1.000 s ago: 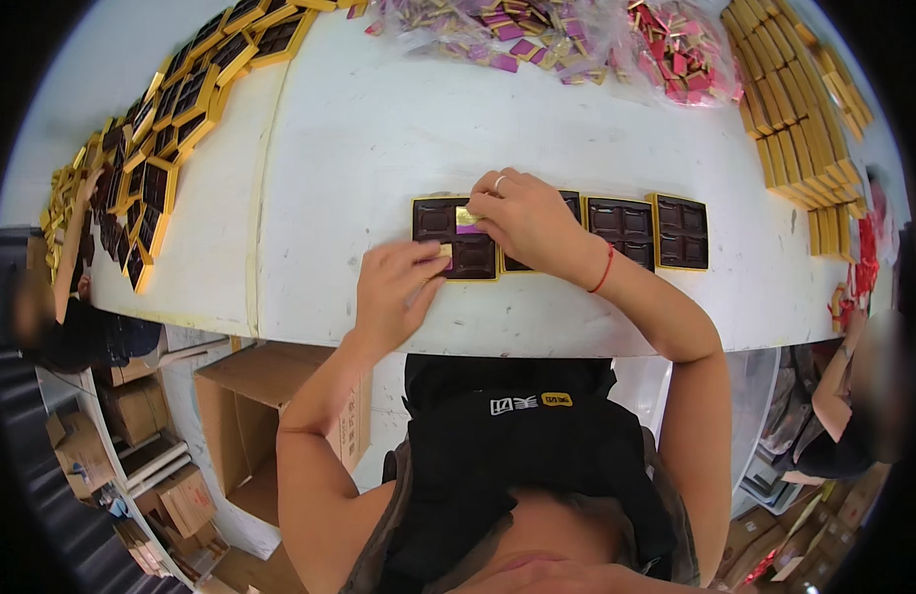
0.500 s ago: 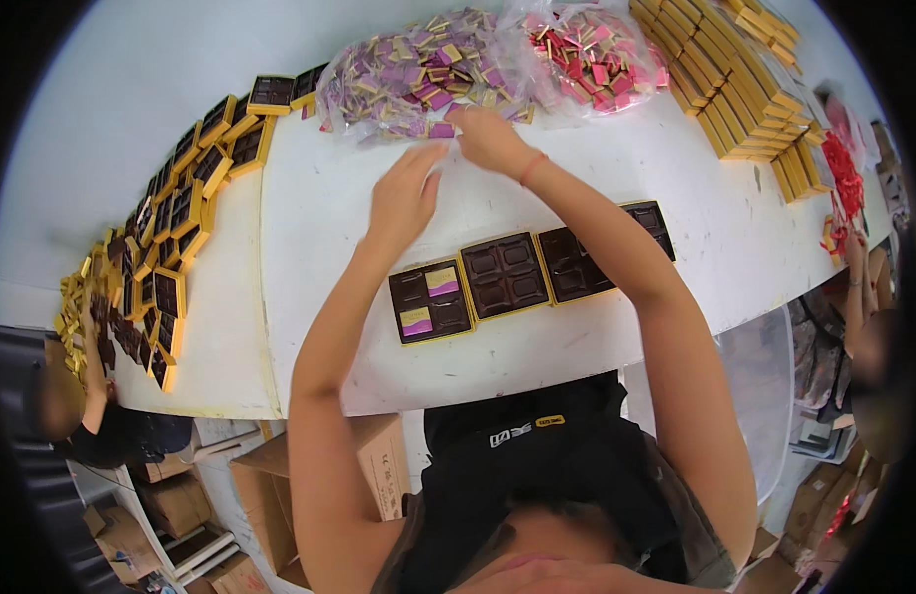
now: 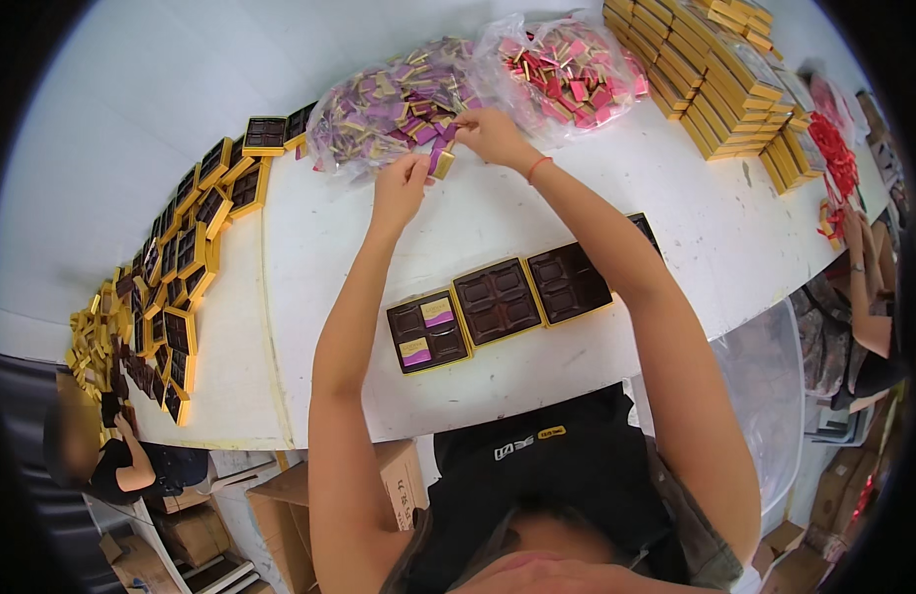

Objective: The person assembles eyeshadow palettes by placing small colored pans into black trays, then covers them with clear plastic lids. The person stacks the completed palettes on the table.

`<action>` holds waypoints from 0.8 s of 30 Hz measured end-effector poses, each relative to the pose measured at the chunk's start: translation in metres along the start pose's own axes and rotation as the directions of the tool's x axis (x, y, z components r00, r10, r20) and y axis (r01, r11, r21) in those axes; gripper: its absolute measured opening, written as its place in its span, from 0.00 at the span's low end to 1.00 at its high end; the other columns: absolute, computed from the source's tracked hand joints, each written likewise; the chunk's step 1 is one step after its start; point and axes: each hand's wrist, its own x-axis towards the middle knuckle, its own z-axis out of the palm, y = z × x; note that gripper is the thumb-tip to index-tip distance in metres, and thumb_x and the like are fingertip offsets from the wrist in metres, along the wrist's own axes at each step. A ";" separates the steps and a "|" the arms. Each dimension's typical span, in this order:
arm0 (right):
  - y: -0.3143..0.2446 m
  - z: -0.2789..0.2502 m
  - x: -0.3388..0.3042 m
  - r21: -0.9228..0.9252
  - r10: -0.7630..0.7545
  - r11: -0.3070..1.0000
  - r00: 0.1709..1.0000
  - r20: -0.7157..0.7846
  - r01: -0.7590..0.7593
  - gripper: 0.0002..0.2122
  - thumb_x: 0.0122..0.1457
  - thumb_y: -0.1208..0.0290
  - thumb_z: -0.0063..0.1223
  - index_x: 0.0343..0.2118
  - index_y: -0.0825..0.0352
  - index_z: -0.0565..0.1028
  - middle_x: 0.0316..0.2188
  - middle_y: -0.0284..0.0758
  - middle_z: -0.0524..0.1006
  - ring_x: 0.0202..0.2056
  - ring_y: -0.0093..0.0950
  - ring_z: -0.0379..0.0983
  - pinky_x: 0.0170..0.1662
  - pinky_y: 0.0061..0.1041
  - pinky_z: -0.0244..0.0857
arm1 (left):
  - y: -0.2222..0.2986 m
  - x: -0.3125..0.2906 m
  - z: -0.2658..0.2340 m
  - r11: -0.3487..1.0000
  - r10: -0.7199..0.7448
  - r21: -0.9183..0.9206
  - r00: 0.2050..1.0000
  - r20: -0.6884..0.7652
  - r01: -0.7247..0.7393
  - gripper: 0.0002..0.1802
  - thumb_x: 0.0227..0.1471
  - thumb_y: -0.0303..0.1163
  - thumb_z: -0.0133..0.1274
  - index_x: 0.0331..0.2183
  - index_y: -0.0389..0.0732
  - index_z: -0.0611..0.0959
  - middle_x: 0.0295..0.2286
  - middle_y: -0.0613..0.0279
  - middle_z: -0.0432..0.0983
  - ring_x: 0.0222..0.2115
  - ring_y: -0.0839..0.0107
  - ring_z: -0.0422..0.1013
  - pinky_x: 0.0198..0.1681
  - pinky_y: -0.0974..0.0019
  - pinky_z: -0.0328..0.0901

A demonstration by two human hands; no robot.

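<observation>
At the near edge of a clear bag of purple-and-gold wrapped chocolates (image 3: 394,99), both my hands are pinched close together. Fingers of my left hand (image 3: 401,188) close on a purple-and-gold wrapped chocolate (image 3: 438,158). Just right of it, my right hand (image 3: 493,137), with a red cord on the wrist, pinches another purple piece (image 3: 448,132) at the bag's mouth. Below my arms lies a row of boxes with dark brown trays. The leftmost box (image 3: 406,324) has two purple-and-gold pieces in its compartments; the box beside it (image 3: 498,300) shows bare compartments. My right forearm partly covers the farther boxes (image 3: 567,282).
A clear bag of red and pink wrapped pieces (image 3: 577,84) adjoins the purple one. Gold boxes (image 3: 730,99) are stacked at the far right. More open boxes (image 3: 186,247) pile along the left. Co-workers are at both sides; a person's hand (image 3: 854,233) is near red ribbons (image 3: 834,163).
My hands have come down slightly at the bag's near edge, and wrapped pieces now show between their fingers. The whole view has shifted a little.
</observation>
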 end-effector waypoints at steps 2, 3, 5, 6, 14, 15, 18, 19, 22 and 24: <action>-0.012 -0.016 -0.018 0.425 0.093 0.894 0.986 0.136 -0.143 0.12 0.58 0.66 0.56 0.41 0.69 0.78 0.32 0.36 0.80 0.34 0.28 0.80 0.34 0.28 0.73 | 0.018 -0.031 -0.003 0.991 -0.023 -0.131 0.999 0.038 0.027 0.14 0.63 0.36 0.49 0.42 0.37 0.82 0.30 0.63 0.79 0.29 0.75 0.75 0.30 0.70 0.69; -0.021 -0.025 -0.032 0.496 0.077 0.854 0.981 0.176 -0.156 0.13 0.60 0.67 0.55 0.44 0.68 0.77 0.33 0.35 0.80 0.34 0.26 0.79 0.34 0.26 0.72 | 0.026 -0.046 -0.005 0.979 -0.031 -0.197 0.998 0.054 0.042 0.14 0.63 0.35 0.48 0.44 0.37 0.82 0.30 0.65 0.78 0.29 0.78 0.75 0.31 0.72 0.70; -0.043 -0.040 -0.063 0.630 0.029 0.753 0.965 0.259 -0.192 0.15 0.63 0.68 0.52 0.50 0.67 0.74 0.35 0.33 0.79 0.35 0.23 0.79 0.34 0.22 0.72 | 0.029 -0.069 -0.009 0.966 -0.048 -0.248 0.995 0.085 0.068 0.14 0.62 0.30 0.48 0.46 0.36 0.80 0.31 0.63 0.78 0.29 0.76 0.76 0.32 0.72 0.71; -0.055 -0.048 -0.079 0.629 0.048 0.743 0.955 0.293 -0.230 0.14 0.63 0.69 0.51 0.51 0.67 0.73 0.36 0.33 0.78 0.36 0.22 0.78 0.34 0.21 0.71 | 0.033 -0.079 -0.009 0.958 -0.049 -0.276 0.993 0.106 0.077 0.14 0.62 0.28 0.47 0.47 0.36 0.80 0.31 0.63 0.78 0.29 0.75 0.76 0.33 0.72 0.72; -0.063 -0.057 -0.163 0.581 0.100 0.739 0.909 0.405 -0.341 0.10 0.64 0.73 0.50 0.46 0.67 0.72 0.38 0.32 0.78 0.37 0.20 0.78 0.30 0.16 0.67 | 0.064 -0.178 0.005 0.860 -0.143 -0.473 0.981 0.132 0.189 0.04 0.56 0.20 0.51 0.35 0.36 0.74 0.29 0.65 0.75 0.28 0.82 0.71 0.34 0.76 0.66; -0.064 -0.055 -0.167 0.545 0.083 0.777 0.909 0.407 -0.315 0.09 0.64 0.73 0.50 0.45 0.67 0.72 0.37 0.32 0.78 0.37 0.19 0.77 0.29 0.16 0.66 | 0.060 -0.188 0.008 0.877 -0.123 -0.454 0.987 0.107 0.159 0.04 0.56 0.19 0.52 0.34 0.36 0.74 0.29 0.65 0.75 0.28 0.82 0.71 0.34 0.76 0.66; -0.079 -0.058 -0.182 0.546 0.135 0.740 0.883 0.450 -0.392 0.06 0.64 0.73 0.51 0.41 0.66 0.73 0.34 0.29 0.79 0.37 0.16 0.76 0.29 0.14 0.64 | 0.041 -0.207 0.021 0.902 -0.091 -0.418 0.994 0.054 0.105 0.09 0.55 0.17 0.53 0.38 0.36 0.73 0.29 0.64 0.75 0.30 0.81 0.73 0.34 0.75 0.68; -0.081 -0.058 -0.184 0.508 0.170 0.751 0.867 0.468 -0.422 0.05 0.64 0.73 0.51 0.41 0.66 0.72 0.34 0.29 0.79 0.37 0.16 0.76 0.29 0.13 0.64 | 0.043 -0.211 0.024 0.882 -0.108 -0.459 0.994 0.029 0.109 0.10 0.55 0.17 0.52 0.40 0.36 0.73 0.29 0.64 0.75 0.30 0.81 0.73 0.33 0.75 0.69; -0.074 -0.054 -0.192 0.527 0.165 0.764 0.903 0.398 -0.372 0.05 0.62 0.77 0.53 0.40 0.66 0.73 0.37 0.30 0.78 0.37 0.16 0.75 0.32 0.14 0.66 | 0.052 -0.219 0.036 0.854 -0.112 -0.515 0.993 -0.044 0.073 0.14 0.56 0.18 0.51 0.45 0.36 0.72 0.31 0.64 0.75 0.29 0.79 0.74 0.33 0.76 0.71; -0.061 -0.043 -0.197 0.565 -0.027 0.816 0.970 0.243 -0.119 0.05 0.59 0.81 0.55 0.37 0.67 0.75 0.38 0.32 0.78 0.38 0.21 0.76 0.34 0.16 0.69 | 0.047 -0.223 0.041 0.866 -0.123 -0.492 0.992 -0.040 0.087 0.13 0.56 0.18 0.51 0.45 0.36 0.72 0.30 0.64 0.74 0.30 0.79 0.74 0.32 0.76 0.70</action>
